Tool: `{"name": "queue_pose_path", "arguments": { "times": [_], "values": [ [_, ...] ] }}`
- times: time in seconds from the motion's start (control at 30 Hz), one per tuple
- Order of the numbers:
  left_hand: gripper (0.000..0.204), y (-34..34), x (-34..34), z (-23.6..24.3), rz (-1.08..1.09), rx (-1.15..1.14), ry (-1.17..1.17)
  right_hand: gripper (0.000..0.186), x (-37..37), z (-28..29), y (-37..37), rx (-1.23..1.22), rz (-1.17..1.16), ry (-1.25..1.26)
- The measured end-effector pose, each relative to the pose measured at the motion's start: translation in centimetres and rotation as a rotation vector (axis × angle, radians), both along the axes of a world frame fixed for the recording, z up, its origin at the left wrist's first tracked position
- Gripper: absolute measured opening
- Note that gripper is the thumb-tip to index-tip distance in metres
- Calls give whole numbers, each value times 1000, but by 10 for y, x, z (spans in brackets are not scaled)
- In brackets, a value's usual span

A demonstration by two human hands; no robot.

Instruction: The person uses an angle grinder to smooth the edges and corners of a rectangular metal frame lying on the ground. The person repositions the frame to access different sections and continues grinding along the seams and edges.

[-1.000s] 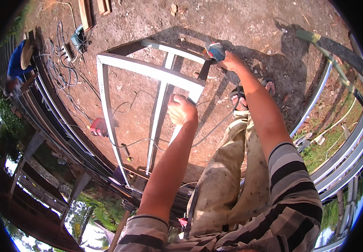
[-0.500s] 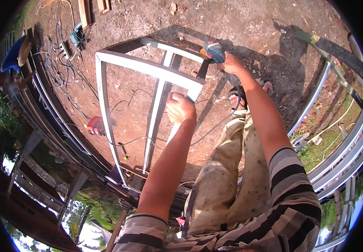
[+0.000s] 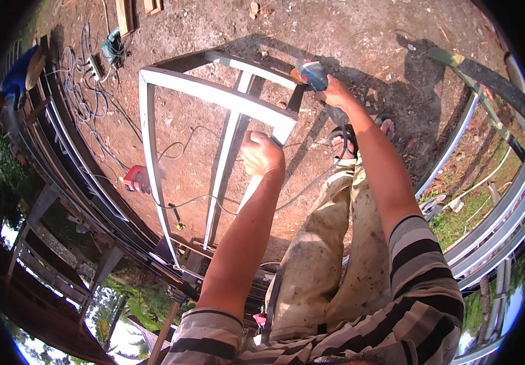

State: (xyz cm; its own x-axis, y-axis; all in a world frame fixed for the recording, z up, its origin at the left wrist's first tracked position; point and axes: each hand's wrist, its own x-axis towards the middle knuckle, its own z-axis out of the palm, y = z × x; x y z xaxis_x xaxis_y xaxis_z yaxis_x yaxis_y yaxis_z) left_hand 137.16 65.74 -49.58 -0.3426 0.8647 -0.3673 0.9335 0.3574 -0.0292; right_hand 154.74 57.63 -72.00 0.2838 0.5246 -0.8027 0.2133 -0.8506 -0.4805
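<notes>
A white-and-grey metal frame (image 3: 214,94) of welded square tubes stands in front of me. My left hand (image 3: 262,153) is closed around its near upright tube, just below the corner. My right hand (image 3: 337,93) grips a blue-grey angle grinder (image 3: 313,75) by its body, the cord trailing down beside my foot. The grinder's orange disc (image 3: 297,75) is at the frame's far right corner; whether it touches the metal I cannot tell.
Coiled cables and a power strip (image 3: 95,68) lie at the far left, near a teal power tool (image 3: 111,47). A red tool (image 3: 136,179) sits left of the frame. Long metal bars (image 3: 487,234) run along the right. A co-worker in blue (image 3: 20,73) bends at the left edge.
My hands, the grinder and the frame keep nearly the same places, with only a slight shift of the view. The co-worker at the left has moved a little.
</notes>
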Motion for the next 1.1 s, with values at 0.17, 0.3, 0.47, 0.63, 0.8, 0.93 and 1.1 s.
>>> {"name": "queue_pose_path", "arguments": {
  "times": [0.17, 0.3, 0.47, 0.63, 0.8, 0.93, 1.1],
  "values": [
    [42, -3, -2, -1, -11, 10, -21, 86, -3, 7, -2, -7, -7, -49],
    [42, -1, -5, -1, -6, 39, -26, 92, -3, 14, -2, 13, -56, 38],
    [41, -1, -4, -6, 12, 50, -26, 85, -5, 15, 0, -13, -35, -22],
    [39, 2, -12, -4, 11, 32, -23, 75, -9, 6, 3, 2, -91, 28],
    [36, -2, -1, -4, -21, -8, -72, 70, 16, -3, 1, 0, -48, -49],
    [32, 1, -6, 0, -14, -64, -88, 57, 36, 56, 27, 60, -104, 63],
    [32, 12, -19, 11, 34, -135, -153, 58, 45, 196, 66, -39, -236, 297]
  ]
}}
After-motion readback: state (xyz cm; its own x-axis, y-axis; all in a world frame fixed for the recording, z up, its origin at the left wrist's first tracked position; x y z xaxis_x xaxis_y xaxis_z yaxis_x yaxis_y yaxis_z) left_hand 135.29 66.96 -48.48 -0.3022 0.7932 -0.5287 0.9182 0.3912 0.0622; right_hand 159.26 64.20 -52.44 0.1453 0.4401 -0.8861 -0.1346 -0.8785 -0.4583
